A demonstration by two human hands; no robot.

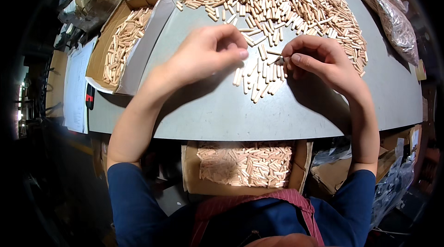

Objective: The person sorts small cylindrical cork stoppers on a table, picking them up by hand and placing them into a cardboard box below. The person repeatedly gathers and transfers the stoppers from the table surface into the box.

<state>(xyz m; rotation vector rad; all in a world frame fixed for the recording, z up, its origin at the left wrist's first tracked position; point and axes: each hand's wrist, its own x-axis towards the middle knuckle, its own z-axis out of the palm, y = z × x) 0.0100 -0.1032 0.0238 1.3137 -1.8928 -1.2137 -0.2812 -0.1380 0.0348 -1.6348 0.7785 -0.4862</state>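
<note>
Small wooden dowels (263, 78) lie in a loose group on the grey tabletop between my two hands. My left hand (203, 53) hovers at the left of this group, slightly blurred. Its fingers are curled toward the thumb, and whatever they may hold is hidden. On the other side, my right hand (319, 57) pinches a dowel (274, 60) between thumb and fingertips, with its end pointing left. Beyond both hands spreads a large heap of the same dowels (277, 2), its near edge trailing down to the small group.
A white cardboard box (150, 43) of dowels stands at the left. Below the table's front edge sits an open carton (190, 168) with more dowels. A filled plastic bag (384, 11) lies at the far right. Papers (77, 87) and a red-black tool (90, 97) are at the left edge.
</note>
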